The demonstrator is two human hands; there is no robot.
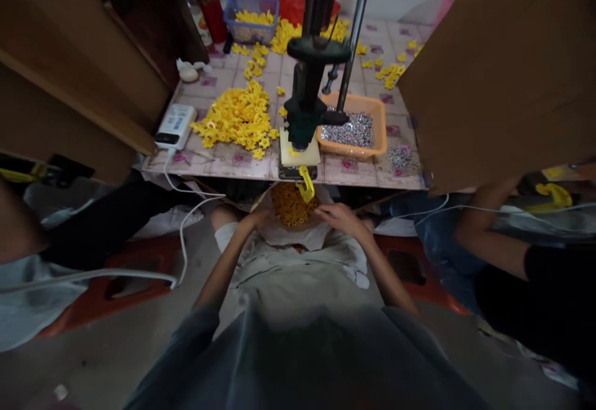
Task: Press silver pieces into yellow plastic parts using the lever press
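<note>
While both hands rest low on the lap, the left hand [251,218] and right hand [338,216], fingers loosely spread and gripping nothing, flank a pile of yellow parts [291,205]. Beyond, at the tabletop [233,161] edge, stands a press [302,112], beside an orange tray [379,127] of metal bits.

A small assembly workshop: a dark green hand-lever press [305,118] stands on a tiled bench [233,160], with heaps of small yellow plastic parts [237,118] and an orange tray of little metal pieces [354,129].
</note>
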